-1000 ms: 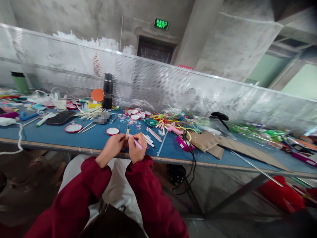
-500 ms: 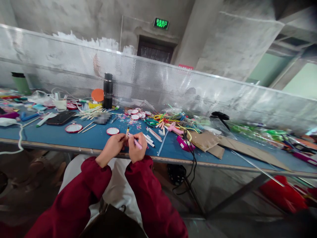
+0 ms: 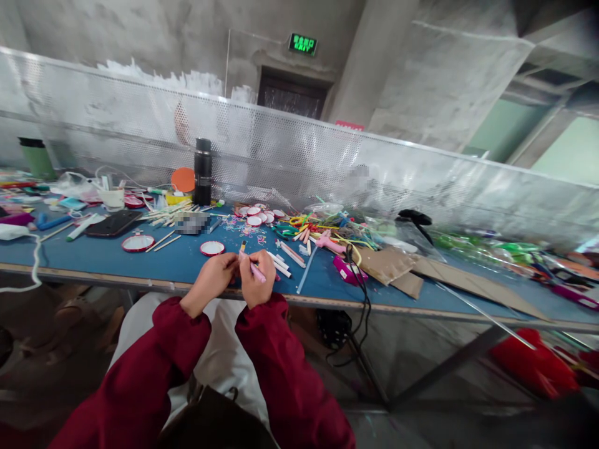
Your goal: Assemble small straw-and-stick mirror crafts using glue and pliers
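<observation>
My left hand (image 3: 211, 279) and my right hand (image 3: 258, 280) meet at the near edge of the blue table (image 3: 178, 262), fingertips together. The right hand grips a thin pink stick (image 3: 255, 270) that slants up to the left. The left hand pinches its far end, where something small sits between the fingers; what it is I cannot tell. Both arms wear dark red sleeves. Loose white and pink sticks (image 3: 285, 254) lie just right of the hands. A round red-rimmed lid (image 3: 212, 248) lies just beyond the left hand.
A black bottle (image 3: 203, 171), a dark phone (image 3: 113, 222), another red lid (image 3: 138, 242), several small round lids (image 3: 259, 216) and a heap of coloured strips (image 3: 327, 227) crowd the table. A pink tool (image 3: 346, 270) with a black cable, cardboard pieces (image 3: 397, 268) and a perforated metal screen (image 3: 299, 156) lie beyond.
The hands stay together at the table edge. The pink stick has shifted slightly up and left between the fingers.
</observation>
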### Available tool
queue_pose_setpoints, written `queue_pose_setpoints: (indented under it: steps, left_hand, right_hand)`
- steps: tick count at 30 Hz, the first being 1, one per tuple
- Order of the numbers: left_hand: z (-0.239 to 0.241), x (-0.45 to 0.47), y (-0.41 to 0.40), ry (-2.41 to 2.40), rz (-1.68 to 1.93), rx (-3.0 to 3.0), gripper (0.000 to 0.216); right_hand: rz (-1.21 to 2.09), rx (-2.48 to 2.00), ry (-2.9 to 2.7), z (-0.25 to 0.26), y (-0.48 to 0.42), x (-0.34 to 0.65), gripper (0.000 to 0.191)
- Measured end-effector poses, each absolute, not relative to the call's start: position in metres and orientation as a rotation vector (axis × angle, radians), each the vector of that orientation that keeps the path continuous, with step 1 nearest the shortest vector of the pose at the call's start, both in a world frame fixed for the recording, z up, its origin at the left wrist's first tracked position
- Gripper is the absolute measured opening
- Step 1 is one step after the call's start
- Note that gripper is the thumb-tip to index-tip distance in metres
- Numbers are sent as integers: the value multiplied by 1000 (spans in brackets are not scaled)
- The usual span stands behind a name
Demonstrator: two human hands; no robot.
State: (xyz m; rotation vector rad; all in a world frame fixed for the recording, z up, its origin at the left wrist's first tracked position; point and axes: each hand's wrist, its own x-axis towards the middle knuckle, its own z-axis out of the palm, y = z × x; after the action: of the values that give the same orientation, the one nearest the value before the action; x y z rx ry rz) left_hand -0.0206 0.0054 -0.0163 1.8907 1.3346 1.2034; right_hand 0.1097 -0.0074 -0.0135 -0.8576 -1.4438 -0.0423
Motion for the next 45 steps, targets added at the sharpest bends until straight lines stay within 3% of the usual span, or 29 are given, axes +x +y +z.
queue_pose_setpoints:
  steps: [45]
  left_hand:
    - [-12, -20, 3, 1349, 1184, 1925, 27]
  right_hand:
    - [-21, -864, -1375, -15, -5, 110, 24]
